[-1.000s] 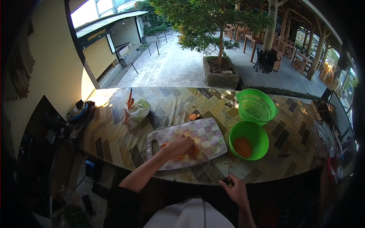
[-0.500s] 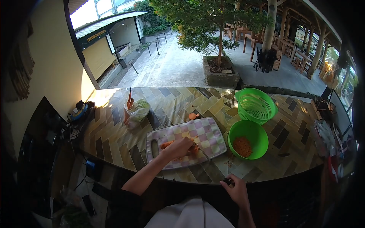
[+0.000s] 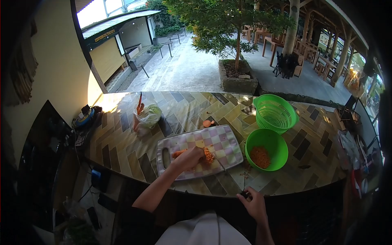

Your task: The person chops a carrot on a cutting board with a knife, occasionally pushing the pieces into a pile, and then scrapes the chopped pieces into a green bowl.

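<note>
A checkered cutting board lies on the table. My left hand is closed over a carrot on it, the carrot's orange end sticking out to the left. Chopped carrot is heaped just right of my fingers. My right hand, at the table's front edge, is closed round the black handle of a knife, whose blade reaches up to the chopped pieces. Right of the board, a green bowl has chopped carrot in it.
Behind the bowl stands a green colander. Carrot ends lie beyond the board. A plastic bag with carrots is at the back left. Cables and a blue roll sit at the left edge, plastic packets at the right.
My left hand has shifted slightly left, leaving more of the chopped carrot in sight. The right hand and knife have barely moved. The view has tilted slightly.
</note>
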`<state>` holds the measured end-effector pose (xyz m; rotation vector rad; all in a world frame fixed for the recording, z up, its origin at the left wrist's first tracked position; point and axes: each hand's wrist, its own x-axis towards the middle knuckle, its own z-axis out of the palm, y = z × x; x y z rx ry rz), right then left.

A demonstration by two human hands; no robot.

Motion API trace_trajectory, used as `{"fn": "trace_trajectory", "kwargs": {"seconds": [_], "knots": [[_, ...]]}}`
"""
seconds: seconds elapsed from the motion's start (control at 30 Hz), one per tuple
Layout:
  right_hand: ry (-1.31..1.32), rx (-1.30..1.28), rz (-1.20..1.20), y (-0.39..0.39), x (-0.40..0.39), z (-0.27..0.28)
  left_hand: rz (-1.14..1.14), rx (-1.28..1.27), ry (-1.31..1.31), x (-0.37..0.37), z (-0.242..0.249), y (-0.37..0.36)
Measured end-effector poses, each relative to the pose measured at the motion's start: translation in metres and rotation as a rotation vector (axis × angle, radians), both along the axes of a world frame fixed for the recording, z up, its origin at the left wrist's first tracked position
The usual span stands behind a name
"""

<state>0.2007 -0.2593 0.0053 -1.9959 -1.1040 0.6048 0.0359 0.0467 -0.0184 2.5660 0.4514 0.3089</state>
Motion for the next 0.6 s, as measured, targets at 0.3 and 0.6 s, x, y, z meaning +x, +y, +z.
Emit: {"fn": "trace_trajectory", "kwargs": {"seconds": [0.3, 0.6], "knots": [[-0.003, -0.021, 0.015, -0.001, -0.005, -0.002, -0.061, 0.095, 0.149, 0.004, 0.010, -0.006], [-0.002, -0.069, 0.055, -0.003, 0.000, 0.004, -0.095, 0.017, 0.003, -0.007, -0.002, 0.001]]}}
